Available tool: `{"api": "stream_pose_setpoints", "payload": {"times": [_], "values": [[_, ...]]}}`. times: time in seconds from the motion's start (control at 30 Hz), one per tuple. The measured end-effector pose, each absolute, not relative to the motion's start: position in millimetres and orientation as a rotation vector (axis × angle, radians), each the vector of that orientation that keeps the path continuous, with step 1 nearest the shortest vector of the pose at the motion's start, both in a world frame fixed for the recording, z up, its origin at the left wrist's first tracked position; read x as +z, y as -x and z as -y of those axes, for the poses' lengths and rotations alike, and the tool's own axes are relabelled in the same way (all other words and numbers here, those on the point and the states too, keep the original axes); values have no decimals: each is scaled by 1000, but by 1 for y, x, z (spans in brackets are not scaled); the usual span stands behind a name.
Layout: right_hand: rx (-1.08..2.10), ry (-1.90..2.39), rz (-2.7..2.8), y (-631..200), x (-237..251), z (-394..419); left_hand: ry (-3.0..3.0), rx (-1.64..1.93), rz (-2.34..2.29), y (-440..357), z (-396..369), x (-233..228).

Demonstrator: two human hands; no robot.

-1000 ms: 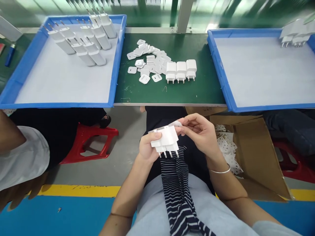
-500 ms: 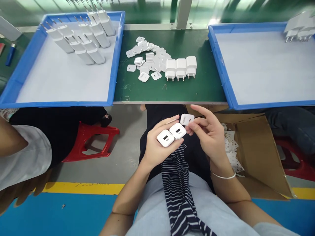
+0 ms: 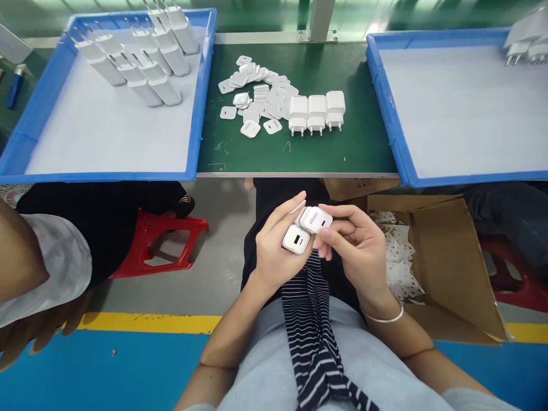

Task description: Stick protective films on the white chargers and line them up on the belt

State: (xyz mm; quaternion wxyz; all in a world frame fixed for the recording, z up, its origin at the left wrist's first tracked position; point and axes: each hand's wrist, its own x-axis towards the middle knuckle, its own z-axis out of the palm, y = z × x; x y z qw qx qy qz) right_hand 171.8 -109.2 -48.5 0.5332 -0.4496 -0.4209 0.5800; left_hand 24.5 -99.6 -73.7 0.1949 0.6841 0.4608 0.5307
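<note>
Two white charger plugs [image 3: 296, 240] lie side by side in my left hand [image 3: 278, 245], their port ends facing up. The nearer one shows a dark wide slot and a small narrow one. Between thumb and fingers, my right hand [image 3: 357, 242] pinches a thin white cover plate [image 3: 317, 220] with grey print and one small slot. That plate lies over the end of the farther charger and hides its ports. A thin white edge also shows by my left fingertips; I cannot tell what it belongs to.
On the green bench [image 3: 359, 154] lie a pile of loose white cover plates [image 3: 274, 94] and three chargers [image 3: 317, 114]. Blue trays [image 3: 192, 137] with chargers stand at both sides. An open cardboard box [image 3: 454, 268] is at my right, a red stool [image 3: 158, 245] and another person at left.
My right hand has moved left and slightly down, bringing the cover plate from beside the chargers onto the farther one's end. My left hand has turned slightly with the chargers.
</note>
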Motion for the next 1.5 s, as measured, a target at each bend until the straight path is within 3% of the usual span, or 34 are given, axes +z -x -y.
{"api": "stream_pose_setpoints", "payload": {"times": [0.33,0.53,1.5], "values": [[1180,1260,1215,-170,-41,111,-1969,1465,-1267,-24,101,-76],[1339,1196,1091,-171,-39,109,-1963,1462,-1255,-24,102,-74],[1509,1173,994,-176,-40,101,-2037,1470,-1199,-24,100,-76]]}}
